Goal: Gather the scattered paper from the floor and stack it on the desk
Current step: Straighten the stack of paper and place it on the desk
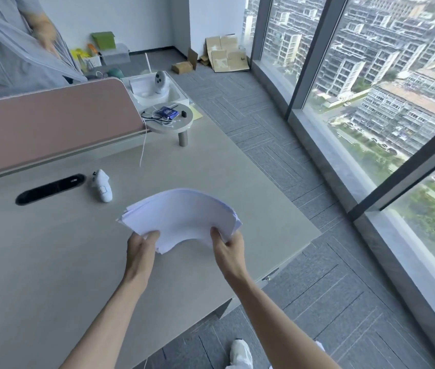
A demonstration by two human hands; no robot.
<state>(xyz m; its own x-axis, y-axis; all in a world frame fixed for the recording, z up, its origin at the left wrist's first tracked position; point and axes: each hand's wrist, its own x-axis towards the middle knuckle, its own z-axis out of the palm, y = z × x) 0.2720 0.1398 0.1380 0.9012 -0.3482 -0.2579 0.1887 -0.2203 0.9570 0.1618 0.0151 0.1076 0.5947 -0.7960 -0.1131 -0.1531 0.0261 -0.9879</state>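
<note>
A thick stack of white paper [181, 217] is held just above the light grey desk [51, 262], bowed upward in the middle. My left hand [140, 247] grips its near left corner. My right hand [228, 249] grips its near right edge. The sheets' far edges are slightly fanned and uneven. No loose paper shows on the visible grey carpet [304, 169].
A white controller [102, 185] lies on the desk beside a black cable slot [50, 189]. A pink divider [51, 129] backs the desk, with a small round shelf [169, 115] holding cables. Another person [11, 49] stands behind it. Cardboard boxes [224, 54] sit by the window [370, 102].
</note>
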